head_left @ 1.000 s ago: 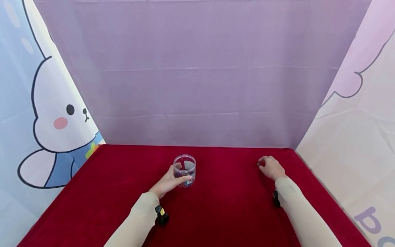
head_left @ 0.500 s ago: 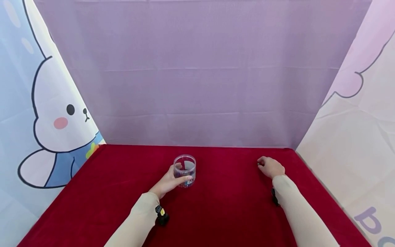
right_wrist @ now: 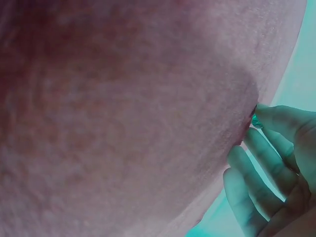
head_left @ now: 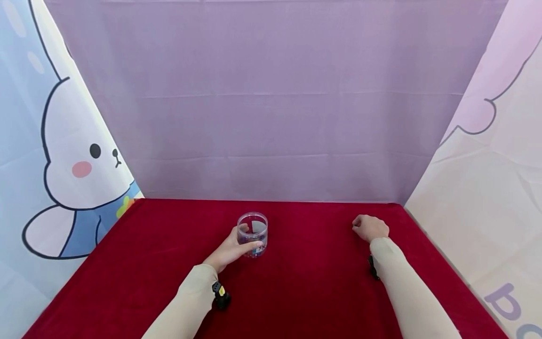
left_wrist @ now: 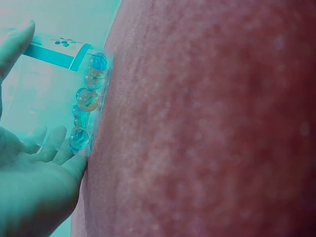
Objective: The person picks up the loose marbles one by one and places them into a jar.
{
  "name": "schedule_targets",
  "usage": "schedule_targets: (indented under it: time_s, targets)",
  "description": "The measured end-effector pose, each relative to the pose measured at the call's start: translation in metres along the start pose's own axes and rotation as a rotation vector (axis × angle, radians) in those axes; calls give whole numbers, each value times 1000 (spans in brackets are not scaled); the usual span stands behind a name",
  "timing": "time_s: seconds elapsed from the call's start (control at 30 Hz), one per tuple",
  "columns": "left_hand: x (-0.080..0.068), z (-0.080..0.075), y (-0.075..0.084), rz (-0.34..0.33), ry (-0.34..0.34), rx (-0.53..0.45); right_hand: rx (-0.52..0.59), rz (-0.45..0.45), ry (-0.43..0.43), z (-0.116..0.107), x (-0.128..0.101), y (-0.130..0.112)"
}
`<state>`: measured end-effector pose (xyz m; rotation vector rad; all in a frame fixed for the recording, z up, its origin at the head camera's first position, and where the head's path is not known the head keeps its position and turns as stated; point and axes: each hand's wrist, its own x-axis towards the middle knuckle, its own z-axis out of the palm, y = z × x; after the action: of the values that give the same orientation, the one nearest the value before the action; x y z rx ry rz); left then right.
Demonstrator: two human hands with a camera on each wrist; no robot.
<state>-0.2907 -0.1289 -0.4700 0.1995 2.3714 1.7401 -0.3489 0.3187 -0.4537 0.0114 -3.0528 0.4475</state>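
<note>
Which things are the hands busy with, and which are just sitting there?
Busy with:
- clear jar, held by the left hand
- marbles inside it
- one small marble, pinched by the right hand

Just there:
- red tablecloth
- bunny curtain
- purple backdrop
</note>
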Motion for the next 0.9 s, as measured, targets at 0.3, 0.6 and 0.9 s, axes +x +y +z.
schedule_targets:
  time_s: [0.3,0.6,0.9]
  targets:
    - [-1,0,0,-3,-3,-6,12,3,36,4,-1,5]
    - [0,-1,-1,-5,-5,-9,28,-1,18,1,-8,2]
    - [1,-1,-1,-3,-8,-6,76,2,7,0,-13,1]
